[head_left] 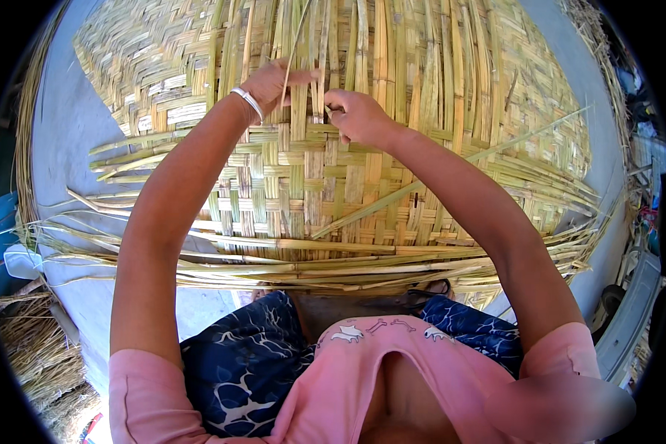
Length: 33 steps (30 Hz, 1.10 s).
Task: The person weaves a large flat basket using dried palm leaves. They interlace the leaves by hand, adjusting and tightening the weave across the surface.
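A partly woven mat (274, 177) of flat, split cane strips spreads in front of me, a wide plaited weave near me and long upright strips (381, 52) running away from it. My left hand (274, 83), with a white bangle at its wrist, is among the upright strips. Its fingers stretch to the right, slightly blurred, and a thin raised strip (294, 48) crosses in front of it. Just right of it, my right hand (357, 118) is closed in a pinch at the weave's edge, on a cane strip whose gripped part is mostly hidden by the fingers.
Loose strip ends (318, 268) bunch along the mat's near edge, before my knees. A long green strip (399, 194) slants across the weave. Dry straw (37, 362) lies at lower left beside a white container (24, 261). A grey plastic object (629, 318) stands at right.
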### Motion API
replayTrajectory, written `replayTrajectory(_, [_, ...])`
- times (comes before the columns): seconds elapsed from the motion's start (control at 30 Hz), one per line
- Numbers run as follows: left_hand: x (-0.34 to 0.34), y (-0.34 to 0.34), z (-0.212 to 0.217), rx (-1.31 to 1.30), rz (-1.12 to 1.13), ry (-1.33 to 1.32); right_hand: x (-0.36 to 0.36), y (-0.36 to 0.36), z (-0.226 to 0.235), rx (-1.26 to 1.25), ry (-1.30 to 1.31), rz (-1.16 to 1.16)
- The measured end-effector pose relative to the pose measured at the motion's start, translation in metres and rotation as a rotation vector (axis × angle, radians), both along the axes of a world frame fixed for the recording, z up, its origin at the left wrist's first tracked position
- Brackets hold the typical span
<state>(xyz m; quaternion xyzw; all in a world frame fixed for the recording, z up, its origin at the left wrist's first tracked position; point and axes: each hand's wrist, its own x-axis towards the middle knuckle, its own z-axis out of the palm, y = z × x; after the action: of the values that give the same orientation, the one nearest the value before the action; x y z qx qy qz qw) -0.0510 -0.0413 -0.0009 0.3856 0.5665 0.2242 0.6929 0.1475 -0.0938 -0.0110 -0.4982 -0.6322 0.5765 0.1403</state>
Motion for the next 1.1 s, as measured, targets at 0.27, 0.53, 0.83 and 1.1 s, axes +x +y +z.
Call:
replayTrajectory(0.27, [-0.058, -0.014, 0.010, 0.097, 0.239, -0.415, -0.005, 0.009, 0.011, -0.482, 0.119, -0.099])
replayTrajectory(0.53, [-0.154, -0.031, 0.018, 0.198, 0.736, -0.654, -0.003, 0.010, -0.009, -0.649, 0.314, -0.201])
replayTrajectory(0.83, [-0.166, -0.072, 0.009, 0.240, 0.719, 0.005, -0.007, 0.030, 0.001, -0.745, 0.169, -0.124])
replayTrajectory(1.1, [-0.090, -0.073, 0.020, 0.671, -0.082, 0.714, -0.011, 0.031, 0.002, -0.664, 0.053, -0.013])
